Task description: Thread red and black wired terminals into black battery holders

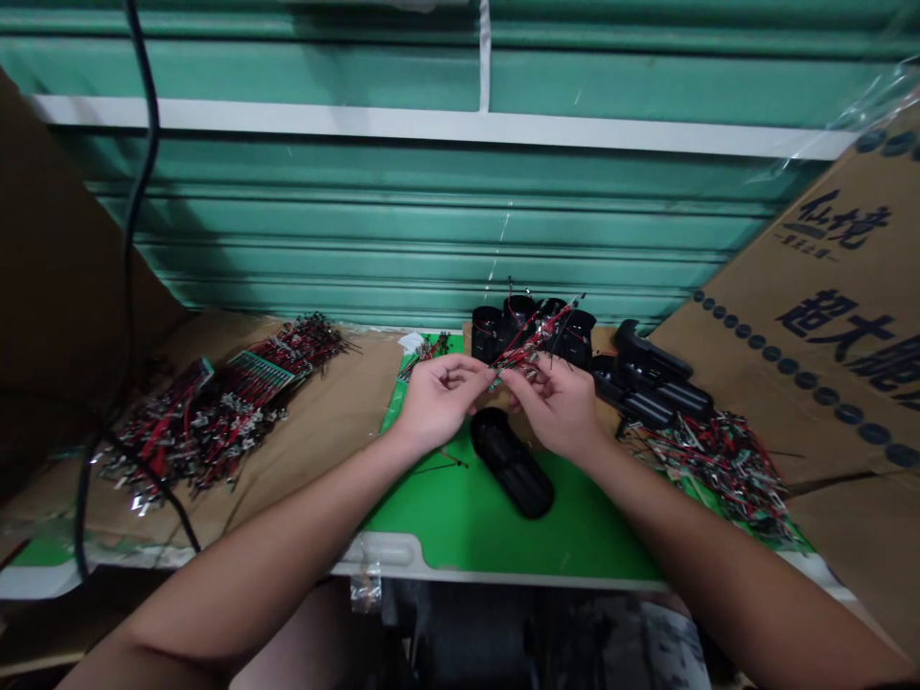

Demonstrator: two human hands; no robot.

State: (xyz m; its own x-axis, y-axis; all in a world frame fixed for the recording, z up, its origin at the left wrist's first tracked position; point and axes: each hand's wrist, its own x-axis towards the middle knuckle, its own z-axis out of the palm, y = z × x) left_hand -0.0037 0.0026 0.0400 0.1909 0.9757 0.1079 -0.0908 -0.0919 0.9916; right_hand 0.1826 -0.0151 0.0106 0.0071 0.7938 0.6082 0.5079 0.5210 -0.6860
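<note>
Sorting step, by the look of it — a wire bundle worked between the fingertips.
Left hand and right hand each have a nearly closed grip, pinching the bundle above the tabletop, just beyond a lying black casing; the next move likely calls for a light touch — fine leads could snag.

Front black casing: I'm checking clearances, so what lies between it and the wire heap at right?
In the head view, green tabletop and the right forearm lie between the casing and wire heap.
</note>
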